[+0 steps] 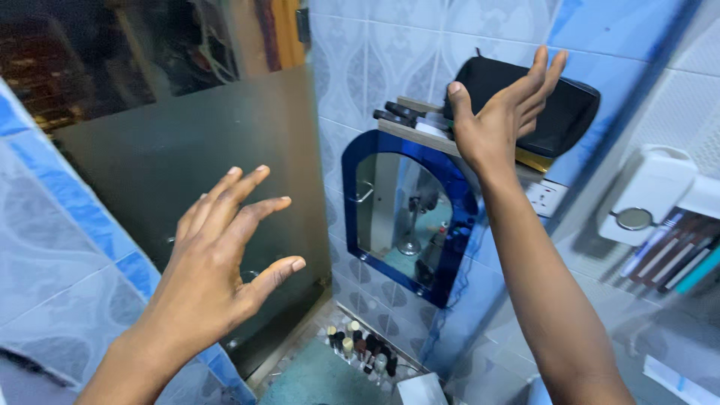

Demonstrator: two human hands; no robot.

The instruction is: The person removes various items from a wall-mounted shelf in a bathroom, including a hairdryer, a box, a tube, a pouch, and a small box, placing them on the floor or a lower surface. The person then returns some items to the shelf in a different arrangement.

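The right hand (499, 120) is raised with its fingers (541, 75) spread open and laid flat against the front of a black pouch (570, 112), nothing being gripped; the pouch is kept lying on a narrow shelf (420, 135) just below the fingertips, above a blue-framed mirror (409, 214), probably so that it stays dry and within reach. The left hand (221, 262) is held open and empty in the air, its fingers (247, 187) splayed before a frosted glass pane (187, 172) and well apart from the pouch. Small bottles (360, 349) are lined up far below both sets of fingers.
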